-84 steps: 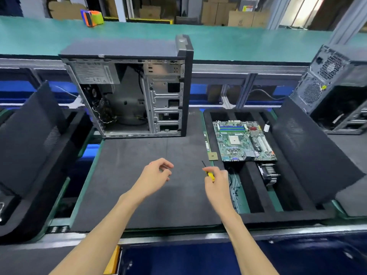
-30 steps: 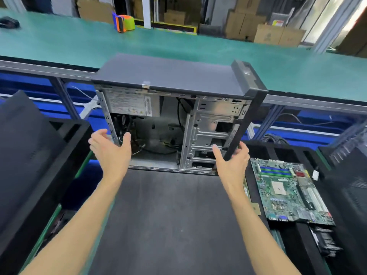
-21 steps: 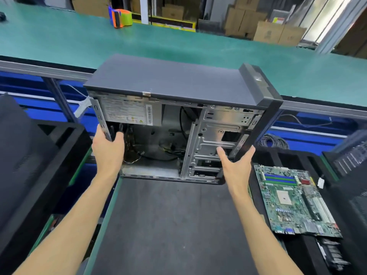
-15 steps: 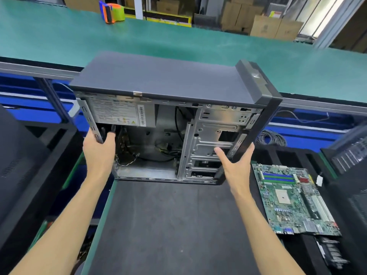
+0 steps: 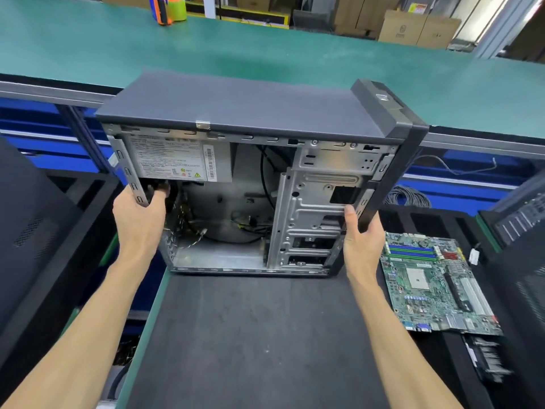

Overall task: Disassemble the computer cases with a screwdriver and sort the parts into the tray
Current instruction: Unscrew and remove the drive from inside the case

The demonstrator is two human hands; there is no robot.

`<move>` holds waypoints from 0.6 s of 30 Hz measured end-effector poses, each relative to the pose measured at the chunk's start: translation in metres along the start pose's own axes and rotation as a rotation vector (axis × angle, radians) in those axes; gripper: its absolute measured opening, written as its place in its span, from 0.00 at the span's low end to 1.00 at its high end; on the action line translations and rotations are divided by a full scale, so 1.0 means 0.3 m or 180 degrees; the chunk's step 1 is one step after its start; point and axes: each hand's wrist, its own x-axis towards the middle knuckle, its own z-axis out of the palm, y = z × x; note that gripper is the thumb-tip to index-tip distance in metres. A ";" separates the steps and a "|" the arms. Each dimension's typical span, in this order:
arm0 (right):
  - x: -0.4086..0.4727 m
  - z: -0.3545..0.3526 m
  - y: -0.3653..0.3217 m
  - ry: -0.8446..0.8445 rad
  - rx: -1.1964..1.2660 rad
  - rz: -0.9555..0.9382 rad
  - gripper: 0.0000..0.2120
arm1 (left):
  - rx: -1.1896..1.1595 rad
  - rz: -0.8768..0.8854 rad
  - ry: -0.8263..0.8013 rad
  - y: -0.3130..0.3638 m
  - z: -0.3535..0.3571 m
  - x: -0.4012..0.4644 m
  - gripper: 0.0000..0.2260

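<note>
The head view looks down on a dark foam work mat (image 5: 259, 335), nearest the camera, with both forearms reaching across it to the opened computer case (image 5: 250, 178), which stands upright at the mat's far edge with its open side facing the person. The left hand (image 5: 138, 222) grips the rear frame edge, thumb hooked inside beside the loose cables, just below the power supply (image 5: 177, 160); the right hand (image 5: 361, 240) clasps the black front bezel (image 5: 392, 160), thumb on the inner face near the drive cage (image 5: 312, 214). To the right of the case, a motherboard (image 5: 430, 284) already lies in the black foam tray (image 5: 398, 214), with another part blurred in the compartment nearer the camera. The step appears to be repositioning the case for more dismantling, and I would judge it best done by keeping both grips level so the chassis does not twist, and keeping the left thumb clear of sharp sheet-metal edges and the dangling wires. If it is to be laid down, its closed side should probably go onto the mat, leaving the power supply screws reachable. Beyond it runs a green bench (image 5: 265, 45), carrying an orange and green tape dispenser (image 5: 168, 7), with cardboard boxes (image 5: 413, 28) at the back.
</note>
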 end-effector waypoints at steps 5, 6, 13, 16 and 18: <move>-0.022 -0.054 -0.045 0.0182 -0.0348 -0.0195 0.13 | 0.0613 0.0402 0.0166 0.049 -0.043 -0.053 0.18; -0.027 -0.067 -0.057 0.0222 -0.0410 -0.0263 0.15 | 0.0771 0.0533 0.0200 0.062 -0.053 -0.061 0.19; -0.039 -0.134 -0.130 0.0300 -0.0697 -0.0674 0.19 | 0.1413 0.0881 0.0071 0.117 -0.126 -0.096 0.20; -0.018 -0.167 -0.156 0.0130 -0.1126 -0.0674 0.23 | 0.1700 0.0766 -0.0149 0.139 -0.150 -0.099 0.19; 0.003 -0.176 -0.168 -0.0037 -0.1532 -0.0498 0.25 | 0.1945 0.0433 -0.0318 0.144 -0.158 -0.090 0.17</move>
